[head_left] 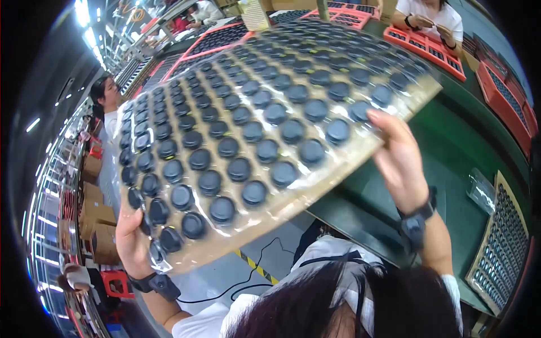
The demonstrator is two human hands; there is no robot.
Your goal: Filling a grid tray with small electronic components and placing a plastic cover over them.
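Brown cardboard backs the large flat sheet (315,169) you are holding up in front of you, its face covered in rows of round black button-shaped parts (239,169) sealed under clear glossy film. The sheet is raised off the green worktable (468,146) and tilted, with its near edge low on your left and its far edge rising toward the upper right.

Your left hand (132,239) grips the sheet's lower left corner; the thumb lies on the film side among the last black parts, and the other fingers are behind the card where you cannot see them. Your right hand (400,163) holds the near edge further right, fingers pressed together and curled up over the film-covered rim just beside the outermost row of parts. Each wrist carries a dark band with a small dark unit on it.

To your right, a second cardboard tray of small dark parts (501,248) lies on the green table, with a crumpled clear plastic bag (482,191) just beside it. Red plastic crates (428,48) filled with dark parts stand along the far side of the table, and a person in a white shirt (431,14) sits behind them. Another person (107,98) stands at your left, near stacked brown cartons (96,214).
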